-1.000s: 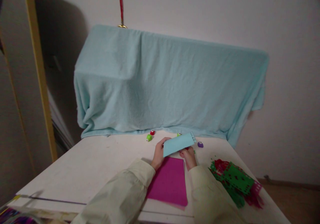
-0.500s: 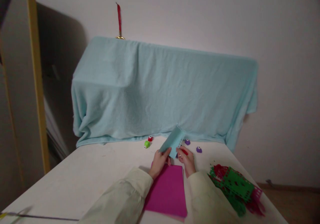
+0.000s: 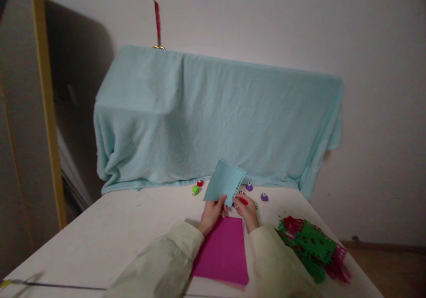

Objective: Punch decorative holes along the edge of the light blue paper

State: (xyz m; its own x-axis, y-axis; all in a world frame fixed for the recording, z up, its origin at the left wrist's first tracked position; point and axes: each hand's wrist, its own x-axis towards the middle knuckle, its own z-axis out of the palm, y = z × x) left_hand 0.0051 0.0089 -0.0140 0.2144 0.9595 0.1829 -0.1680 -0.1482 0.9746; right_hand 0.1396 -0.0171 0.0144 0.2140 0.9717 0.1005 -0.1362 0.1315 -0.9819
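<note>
Raised from flat, blue paper [image 3: 224, 181] now stands upright above magenta sheet [image 3: 222, 251]; left hand [image 3: 212, 212] pinches its bottom edge, right hand [image 3: 246, 209] grips a red punch [image 3: 242, 200] beside its perforated edge.

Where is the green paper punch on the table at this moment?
In the head view the green paper punch sits on the white table, left of the light blue sheet, beside a small red punch by the draped cloth.

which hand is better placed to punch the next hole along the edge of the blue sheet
Probably the right. The right hand already holds the red punch against the perforated edge of the blue sheet, while the left hand pinches the sheet's lower corner, holding it up.
</note>
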